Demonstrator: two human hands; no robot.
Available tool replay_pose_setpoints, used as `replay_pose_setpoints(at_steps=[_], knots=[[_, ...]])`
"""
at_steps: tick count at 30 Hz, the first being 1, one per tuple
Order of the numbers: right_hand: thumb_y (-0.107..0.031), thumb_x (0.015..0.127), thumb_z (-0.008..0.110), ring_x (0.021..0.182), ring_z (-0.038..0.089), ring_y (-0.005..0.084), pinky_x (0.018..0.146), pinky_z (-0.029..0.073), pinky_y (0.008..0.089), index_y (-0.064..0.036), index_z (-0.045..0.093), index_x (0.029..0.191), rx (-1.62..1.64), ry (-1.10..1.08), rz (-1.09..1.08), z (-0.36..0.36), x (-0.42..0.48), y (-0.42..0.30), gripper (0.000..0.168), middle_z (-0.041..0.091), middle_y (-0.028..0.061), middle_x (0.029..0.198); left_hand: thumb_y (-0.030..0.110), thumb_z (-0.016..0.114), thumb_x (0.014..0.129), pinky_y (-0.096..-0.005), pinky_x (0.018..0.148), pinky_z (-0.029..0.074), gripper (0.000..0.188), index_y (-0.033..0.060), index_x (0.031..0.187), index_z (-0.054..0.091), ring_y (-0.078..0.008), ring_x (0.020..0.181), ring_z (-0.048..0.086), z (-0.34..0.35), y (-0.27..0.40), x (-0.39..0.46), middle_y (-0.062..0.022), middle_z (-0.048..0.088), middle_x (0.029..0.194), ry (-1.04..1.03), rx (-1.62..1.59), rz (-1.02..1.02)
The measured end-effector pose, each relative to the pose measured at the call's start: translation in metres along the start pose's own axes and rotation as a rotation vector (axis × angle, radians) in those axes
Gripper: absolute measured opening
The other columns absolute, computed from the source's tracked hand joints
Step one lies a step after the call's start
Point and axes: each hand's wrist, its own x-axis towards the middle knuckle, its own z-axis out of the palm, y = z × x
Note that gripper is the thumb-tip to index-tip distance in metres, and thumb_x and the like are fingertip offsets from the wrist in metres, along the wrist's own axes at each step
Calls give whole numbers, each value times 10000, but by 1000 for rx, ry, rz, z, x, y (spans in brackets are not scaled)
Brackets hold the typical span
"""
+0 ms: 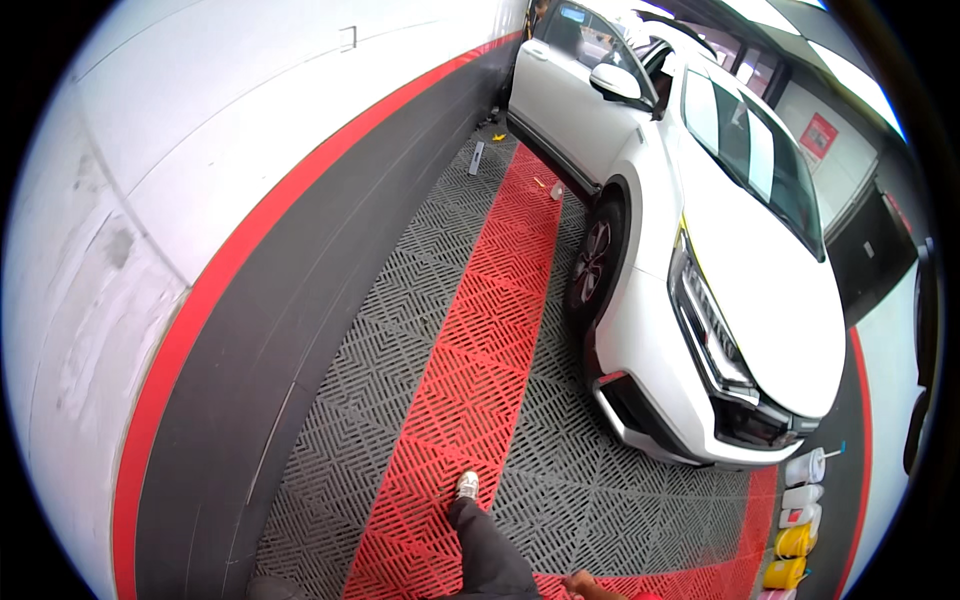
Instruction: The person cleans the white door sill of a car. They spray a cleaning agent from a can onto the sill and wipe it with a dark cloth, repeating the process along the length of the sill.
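Observation:
Only a small part of my right hand [581,583] shows, low at the bottom edge beside my dark trouser leg [491,555]. Its fingers are partly cut off by the frame, so whether it grips anything cannot be made out. My left hand is out of view. Before me stands a white car [652,300], its front turned towards me. The car's near front door [555,90] hangs open towards the wall, with a wing mirror [615,81] on it. Below the fender sits the front wheel [596,259].
A white, red and dark grey wall [315,232] runs along the left. Slatted tiles [480,315] cover the floor. A flat grey object [475,158] lies near the door. White buckets [805,466] and yellow containers [795,540] line the right. Someone [537,10] is partly visible behind the door.

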Motion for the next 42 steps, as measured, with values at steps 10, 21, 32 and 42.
replay_pose_setpoints(at_steps=[10, 21, 32, 42], knots=[[-226, 760, 660, 587, 631, 222, 599, 507, 374, 14, 642, 741, 688, -159, 253, -327, 398, -240, 241, 650, 138, 645, -28, 591, 807, -364, 356, 414, 462, 209, 1185, 470, -184, 505, 519, 110, 397, 3, -54, 538, 684, -290, -119, 197], [-322, 756, 666, 670, 654, 294, 674, 514, 399, 7, 619, 609, 381, -268, 555, -413, 710, -294, 363, 621, 138, 598, 353, 811, 647, -394, 870, 455, 846, 42, 1354, 465, -292, 1075, 534, 183, 819, 178, -181, 553, 1192, -339, 376, -149], [-280, 735, 655, 618, 665, 275, 628, 520, 391, -9, 666, 672, 565, -112, 583, -483, 1002, -400, 279, 640, 162, 604, 293, 843, 592, -382, 901, 510, 764, 120, 1282, 563, -284, 1061, 632, 277, 1423, 236, -163, 645, 1153, -235, 456, 542], [-200, 810, 592, 503, 582, 223, 501, 429, 404, 34, 626, 691, 564, -40, 334, -682, 1478, -458, 264, 591, 141, 567, 312, 845, 551, -360, 965, 477, 868, 103, 1334, 537, -281, 1143, 599, 361, 1703, 298, -173, 611, 1251, -264, 561, 233]])
